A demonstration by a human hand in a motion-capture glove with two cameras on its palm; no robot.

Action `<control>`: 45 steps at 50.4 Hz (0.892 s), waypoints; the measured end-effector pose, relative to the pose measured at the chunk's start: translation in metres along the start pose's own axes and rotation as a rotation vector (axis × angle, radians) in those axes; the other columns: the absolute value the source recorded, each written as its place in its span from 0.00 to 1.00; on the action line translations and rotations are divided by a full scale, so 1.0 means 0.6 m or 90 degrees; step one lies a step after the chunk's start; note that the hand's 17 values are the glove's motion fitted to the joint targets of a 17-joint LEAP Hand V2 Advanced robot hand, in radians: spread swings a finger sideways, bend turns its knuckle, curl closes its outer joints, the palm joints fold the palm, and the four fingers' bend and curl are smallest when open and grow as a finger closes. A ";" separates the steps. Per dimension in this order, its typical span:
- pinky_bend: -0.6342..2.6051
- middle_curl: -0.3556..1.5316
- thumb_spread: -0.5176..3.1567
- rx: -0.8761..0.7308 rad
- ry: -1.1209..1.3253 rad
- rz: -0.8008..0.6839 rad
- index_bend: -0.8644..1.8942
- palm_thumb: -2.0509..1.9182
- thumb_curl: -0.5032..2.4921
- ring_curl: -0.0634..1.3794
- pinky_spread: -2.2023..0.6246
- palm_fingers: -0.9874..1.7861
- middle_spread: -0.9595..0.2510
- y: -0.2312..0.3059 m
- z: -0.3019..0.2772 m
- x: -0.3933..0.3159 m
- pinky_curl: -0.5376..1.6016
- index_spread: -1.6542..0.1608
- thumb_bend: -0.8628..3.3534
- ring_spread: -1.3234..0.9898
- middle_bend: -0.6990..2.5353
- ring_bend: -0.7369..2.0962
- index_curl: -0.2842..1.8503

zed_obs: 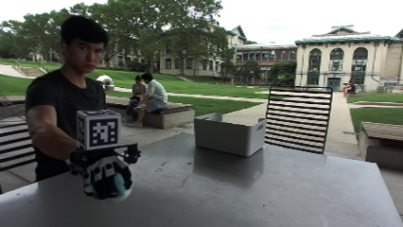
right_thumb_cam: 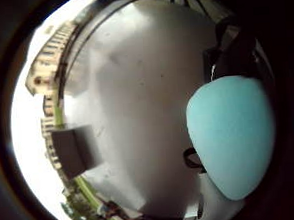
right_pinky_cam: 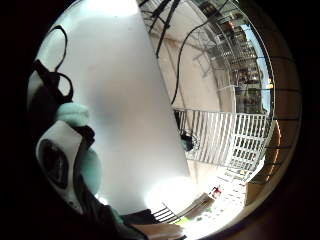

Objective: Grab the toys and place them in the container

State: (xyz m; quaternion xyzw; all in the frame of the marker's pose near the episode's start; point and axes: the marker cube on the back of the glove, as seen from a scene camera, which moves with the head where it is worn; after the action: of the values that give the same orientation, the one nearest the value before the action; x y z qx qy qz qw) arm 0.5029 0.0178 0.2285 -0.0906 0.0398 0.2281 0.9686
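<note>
In the outside view my gloved right hand (zed_obs: 106, 176) hangs above the near left part of the grey table (zed_obs: 252, 189), fingers curled round a pale teal toy (zed_obs: 119, 189). That toy (right_thumb_cam: 231, 137) fills much of the thumb side palm view, close to the palm. Bits of the same toy (right_pinky_cam: 75, 114) show between the glove's straps in the little finger side palm view. The white container (zed_obs: 228, 134) stands open-topped at the table's far edge, well away from the hand; it appears as a small box (right_thumb_cam: 74, 150) in the thumb side palm view.
A black slatted chair (zed_obs: 298, 118) stands behind the table to the right of the container. Another slatted chair (zed_obs: 13, 142) is at the far left. The tabletop (right_pinky_cam: 125, 115) under the hand is bare grey metal.
</note>
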 end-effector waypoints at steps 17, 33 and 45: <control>0.51 0.50 0.25 0.080 -0.018 -0.043 0.51 0.69 0.43 0.35 0.62 0.71 0.46 0.022 -0.214 -0.152 0.44 0.75 0.24 0.39 0.41 0.65 0.31; 0.50 0.51 0.27 0.146 -0.060 -0.149 0.46 0.69 0.46 0.35 0.62 0.72 0.42 0.085 -0.397 -0.388 0.44 0.72 0.24 0.38 0.39 0.63 0.33; 0.50 0.52 0.28 0.176 -0.083 -0.242 0.43 0.69 0.47 0.36 0.62 0.73 0.41 0.167 -0.468 -0.615 0.44 0.71 0.23 0.38 0.37 0.62 0.35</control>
State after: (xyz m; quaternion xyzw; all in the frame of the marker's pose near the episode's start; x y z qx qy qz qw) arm 0.1182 -0.1088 -0.0190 0.0519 -0.0098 0.0399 0.9978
